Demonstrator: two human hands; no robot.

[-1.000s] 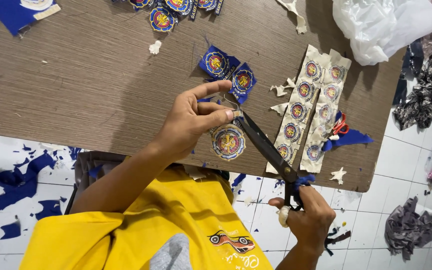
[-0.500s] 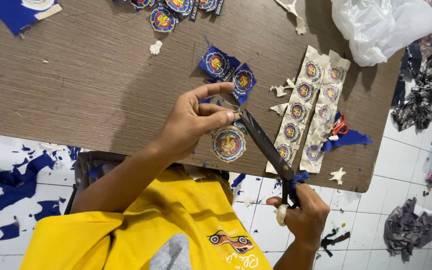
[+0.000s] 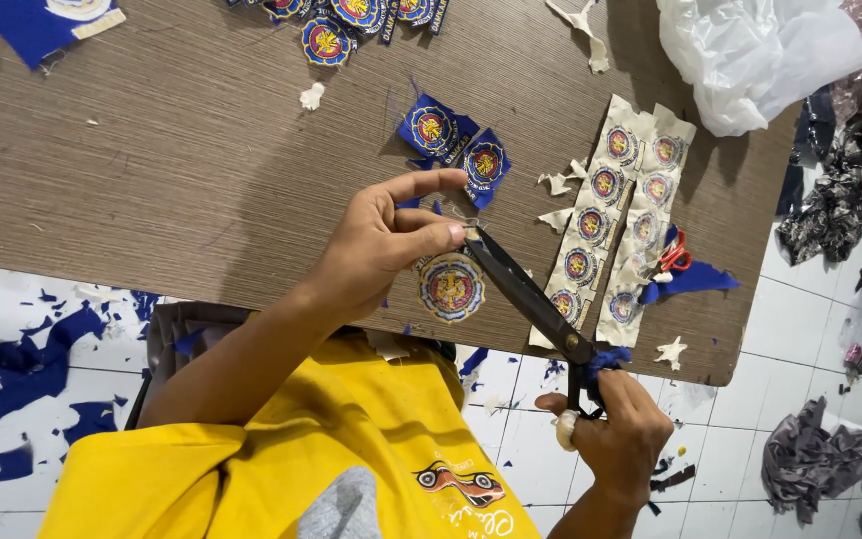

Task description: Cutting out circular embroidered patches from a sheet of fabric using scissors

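Clamped between thumb and fingers of the left hand [image 3: 381, 250], a round embroidered patch [image 3: 451, 287] is held just above the near edge of the desk [image 3: 152, 180], while the grip of the right hand [image 3: 616, 429] is closed through the handles of a pair of large black scissors [image 3: 531, 299], whose blades are nearly together with the tips meeting the patch's upper edge beside the left fingertips. Going from largest to smallest, the brown desk is seen first, then a crumpled white plastic bag [image 3: 750, 60] at its far right, then 2 pale backing strips [image 3: 611, 220] carrying rows of uncut round patches, then several blue-bordered patches [image 3: 451, 145] lying beyond the left hand, then small red scissors [image 3: 675, 255] on a blue scrap, and lastly white trimmings [image 3: 556, 185] scattered about. Blue fabric offcuts [image 3: 12, 349] are strewn on the tiled floor [image 3: 830, 329] below. A risk is judged from the closeness of the blade tips to the left thumb: a nick could be caused if the blades were shut without the fingers being drawn back. The stitched border could also be cut into if the patch were turned unevenly, and the patch, held over the desk's edge, could be dropped among the scraps if the pinch were loosened.
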